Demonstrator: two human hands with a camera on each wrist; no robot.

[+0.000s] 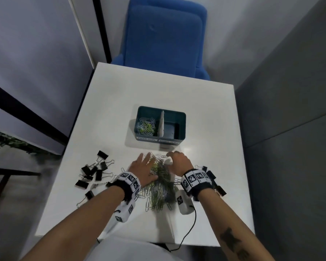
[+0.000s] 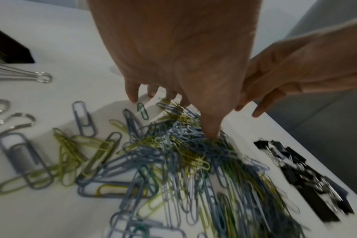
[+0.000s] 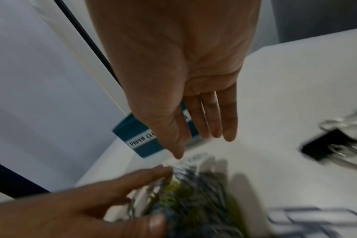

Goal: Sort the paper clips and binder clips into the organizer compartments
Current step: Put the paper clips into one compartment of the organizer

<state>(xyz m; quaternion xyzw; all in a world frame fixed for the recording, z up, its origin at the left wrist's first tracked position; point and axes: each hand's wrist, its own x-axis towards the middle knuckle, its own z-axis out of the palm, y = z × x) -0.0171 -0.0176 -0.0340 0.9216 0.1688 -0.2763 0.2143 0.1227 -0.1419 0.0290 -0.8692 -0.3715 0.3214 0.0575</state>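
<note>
A loose pile of blue, green and yellow paper clips [image 1: 159,185] [image 2: 173,161] [image 3: 194,201] lies on the white table [image 1: 205,113] between my hands. My left hand [image 1: 144,163] [image 2: 194,104] rests on the pile's left side with straight, spread fingers, thumb tip on the clips. My right hand [image 1: 176,160] [image 3: 198,128] hovers over the pile's far right side, fingers straight, holding nothing. The teal organizer [image 1: 181,117] [image 3: 132,136] stands just beyond; its left compartment holds paper clips, its right one looks bare. Black binder clips [image 1: 94,172] lie to the left, and more binder clips [image 1: 213,178] [image 2: 306,177] [image 3: 326,146] lie to the right.
A blue chair [image 1: 164,38] stands behind the table's far edge. A grey partition [image 1: 290,91] rises close on the right. A black cable [image 1: 193,221] runs from the right wrist unit over the near edge. The wrist views are motion-blurred.
</note>
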